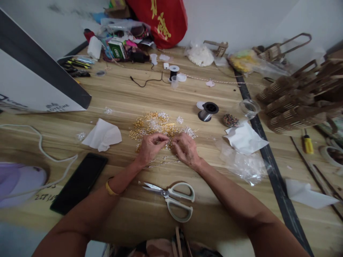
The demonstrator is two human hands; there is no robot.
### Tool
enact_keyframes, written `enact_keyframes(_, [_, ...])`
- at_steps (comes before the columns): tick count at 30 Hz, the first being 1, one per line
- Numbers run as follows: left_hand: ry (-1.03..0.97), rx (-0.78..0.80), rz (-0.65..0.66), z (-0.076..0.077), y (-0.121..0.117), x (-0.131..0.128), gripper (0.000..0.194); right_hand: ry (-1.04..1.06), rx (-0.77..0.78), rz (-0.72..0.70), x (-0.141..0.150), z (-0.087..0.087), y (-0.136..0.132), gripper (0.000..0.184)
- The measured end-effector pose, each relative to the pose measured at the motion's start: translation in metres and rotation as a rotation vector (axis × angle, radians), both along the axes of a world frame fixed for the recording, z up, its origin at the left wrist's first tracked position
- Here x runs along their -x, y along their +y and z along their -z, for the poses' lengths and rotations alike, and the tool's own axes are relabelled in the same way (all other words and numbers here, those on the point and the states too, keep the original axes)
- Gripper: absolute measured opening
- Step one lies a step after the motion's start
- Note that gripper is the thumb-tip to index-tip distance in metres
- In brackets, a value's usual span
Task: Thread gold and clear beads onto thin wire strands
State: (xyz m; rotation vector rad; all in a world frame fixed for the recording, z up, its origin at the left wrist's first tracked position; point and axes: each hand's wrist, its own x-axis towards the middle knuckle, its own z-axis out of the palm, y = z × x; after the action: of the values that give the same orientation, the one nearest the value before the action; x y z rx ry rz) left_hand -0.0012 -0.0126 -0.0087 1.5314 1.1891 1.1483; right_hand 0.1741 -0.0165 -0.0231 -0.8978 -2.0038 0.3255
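My left hand [151, 145] and my right hand [185, 148] come close together over a pile of gold and silver jewelry findings [152, 125]. Thumb and forefinger are pinched on both hands, and whatever lies between the fingertips is too small to make out. A thin beaded chain [162, 163] lies on the wood just below the hands, partly hidden by them. Nearer to me rest open scissors [171, 198] with pale handles, their blades pointing left. A yellow band [110, 189] circles my left wrist.
To the left are a black phone [79, 184], crumpled white paper [103, 135] and a white cable [40, 142]. A wire spool [208, 111], a tipped clear jar of beads [241, 112] and a plastic bag [246, 166] lie to the right. Brown woven-looking holders [292, 96] stack beyond them.
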Motion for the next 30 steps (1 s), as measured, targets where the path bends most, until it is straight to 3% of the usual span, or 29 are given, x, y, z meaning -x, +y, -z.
enact_keyframes(13, [0.138,-0.175,0.005,0.0000,-0.0014,0.0003,0.007,-0.016,-0.007,-0.002,0.0015,-0.0024,-0.0002,0.004])
enact_keyframes(30, [0.116,-0.113,0.023,-0.0013,-0.0019,-0.0004,0.008,-0.013,0.006,0.000,0.0007,-0.0007,0.0006,0.005])
